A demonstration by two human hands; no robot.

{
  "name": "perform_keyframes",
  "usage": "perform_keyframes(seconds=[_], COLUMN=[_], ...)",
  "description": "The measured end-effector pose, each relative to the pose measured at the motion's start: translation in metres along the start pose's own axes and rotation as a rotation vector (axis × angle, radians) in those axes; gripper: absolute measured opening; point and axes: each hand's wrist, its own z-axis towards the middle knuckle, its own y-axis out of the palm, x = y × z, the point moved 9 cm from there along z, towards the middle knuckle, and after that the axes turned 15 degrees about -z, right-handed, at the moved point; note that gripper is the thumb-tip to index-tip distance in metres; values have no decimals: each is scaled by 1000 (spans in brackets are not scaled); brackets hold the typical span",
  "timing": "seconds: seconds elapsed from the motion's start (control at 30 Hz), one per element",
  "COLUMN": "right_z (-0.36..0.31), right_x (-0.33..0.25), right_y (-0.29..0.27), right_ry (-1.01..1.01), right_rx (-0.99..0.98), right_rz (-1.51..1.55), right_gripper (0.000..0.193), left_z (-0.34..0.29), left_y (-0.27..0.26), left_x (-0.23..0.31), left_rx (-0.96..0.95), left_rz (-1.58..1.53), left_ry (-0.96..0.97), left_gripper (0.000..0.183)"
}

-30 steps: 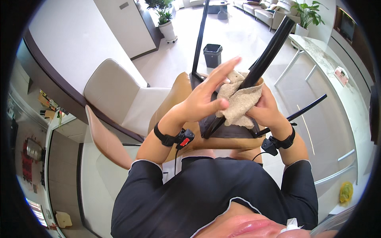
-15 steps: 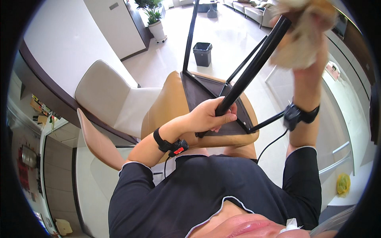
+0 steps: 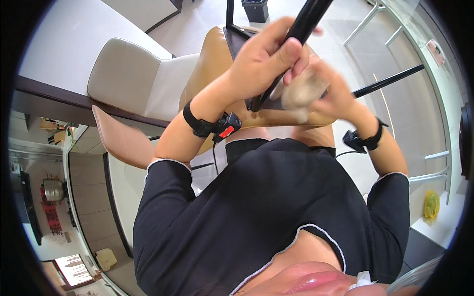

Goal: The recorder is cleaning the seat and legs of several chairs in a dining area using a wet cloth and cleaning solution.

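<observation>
A tan chair (image 3: 205, 64) is tipped over in front of me, its dark underside facing up and black metal legs sticking out. My left hand (image 3: 269, 61) is closed round one black chair leg (image 3: 312, 18), which slants up and away. Just to the right, my right hand (image 3: 338, 93) grips a beige-white cloth (image 3: 302, 93), blurred by motion, low down beside that leg. Whether the cloth touches the leg or the chair's underside, I cannot tell. Another black leg (image 3: 390, 81) reaches out to the right, past my right wrist.
On the left, a light grey chair (image 3: 121, 79) stands against a table (image 3: 64, 54), with a pinkish chair back (image 3: 123, 138) nearer. A dark bin (image 3: 256, 11) is on the floor at the far side. At right lies a yellow-green bag (image 3: 431, 204) on a white surface.
My right hand has brought the cloth from the top of the leg down towards me, near its base. My left hand has shifted higher on the leg. The view has tilted downward.
</observation>
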Motion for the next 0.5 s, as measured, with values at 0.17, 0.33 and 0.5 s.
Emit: perform_keyframes(seconds=[0.17, 0.33, 0.5], right_z=[-27, -51, -166], right_x=[-65, -16, 121], right_y=[106, 119, 82], right_ry=[-662, -471, 169], right_rx=[-64, -123, -299], right_rz=[-214, -79, -284], right_gripper=[31, 44, 33], left_z=[7, -2, -2], left_y=[-3, -6, 14], left_x=[-10, -17, -10], left_rx=[75, 84, 18], left_rz=[-94, -102, -107], left_ry=[-136, -200, -250], left_gripper=[33, 33, 35])
